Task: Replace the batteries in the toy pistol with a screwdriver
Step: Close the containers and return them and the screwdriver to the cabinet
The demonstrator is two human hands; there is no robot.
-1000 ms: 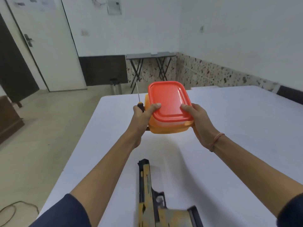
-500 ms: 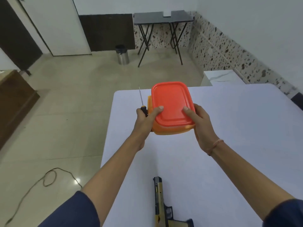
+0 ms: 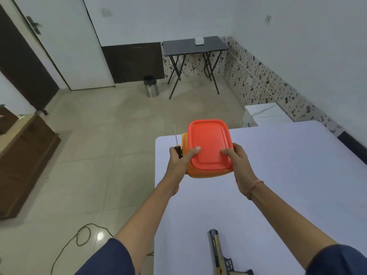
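Gripped between both hands, over the far left part of the white tabletop [image 3: 278,175]: a rectangular orange plastic box [image 3: 198,172] capped with a red plastic lid [image 3: 209,143]. Unclear whether lifted clear of the surface or resting on it.

Double duty for the left hand [image 3: 178,161]: fingers curled round the black handle of a slim metal-shafted screwdriver [image 3: 178,147], shaft pointing up and away, thumb stretched flat onto the lid's near left corner. Tool probably kept in that fist to spare a second pick-up later.

For the right hand [image 3: 240,165], a clasp on the box's right side, thumb pressed on the lid's near right corner, fingers hidden behind the wall. Both thumbs on top, seemingly to steady the box or work the lid loose. Contents hidden; fresh batteries, at a guess.

At the near edge, well apart from the box, a tan and black plastic toy pistol [image 3: 217,255], lying flat, barrel pointing far, touched by neither hand. Parked there, probably, to free both hands for the box. No screw work begun, by the look of it.
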